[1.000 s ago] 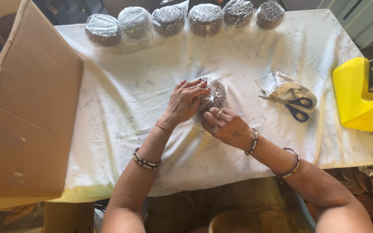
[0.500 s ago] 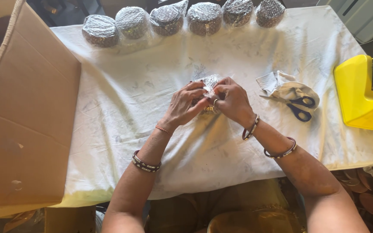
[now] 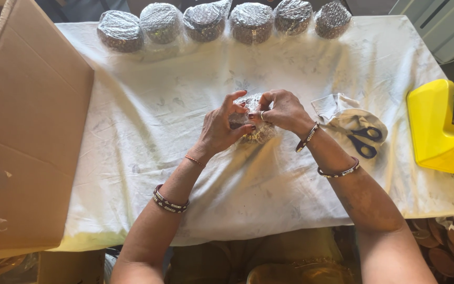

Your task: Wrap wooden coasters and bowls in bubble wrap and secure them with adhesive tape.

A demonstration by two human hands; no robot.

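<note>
The fingertips of the left hand (image 3: 222, 126) and right hand (image 3: 285, 111) pinch the clear wrap on a small round bundle (image 3: 256, 131) in the middle of the frame, on the white cloth (image 3: 158, 137). Scissors (image 3: 361, 139) lie just right.

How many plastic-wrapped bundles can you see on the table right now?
7. Six stand in a row along the far edge; the seventh is between both hands at the table's middle, partly hidden.
</note>
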